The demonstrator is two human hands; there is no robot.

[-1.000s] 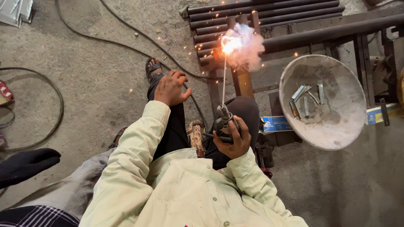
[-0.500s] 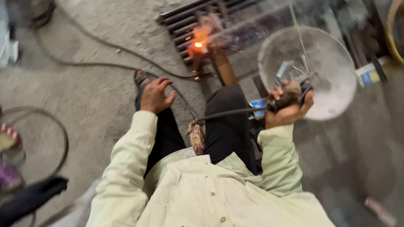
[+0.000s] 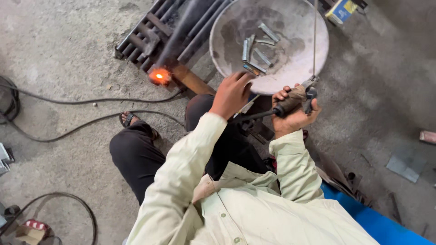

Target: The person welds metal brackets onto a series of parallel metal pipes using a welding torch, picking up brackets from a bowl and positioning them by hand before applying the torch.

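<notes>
Over the metal bowl [image 3: 318, 50], the left hand [image 3: 231, 95] now reaches open-fingered, having left the knee, while the right hand [image 3: 293, 113] grips the electrode holder [image 3: 297, 97].

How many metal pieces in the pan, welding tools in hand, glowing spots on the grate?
Short metal pieces in the round pan: 5
Welding rod holder, held in the right hand: 1
Glowing spot on the bar grate: 1
Left hand reaches over the pan rim.
Total: 7

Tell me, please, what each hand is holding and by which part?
The right hand holds the welding electrode holder by its handle. The left hand holds nothing, reaching into the metal bowl.
</notes>
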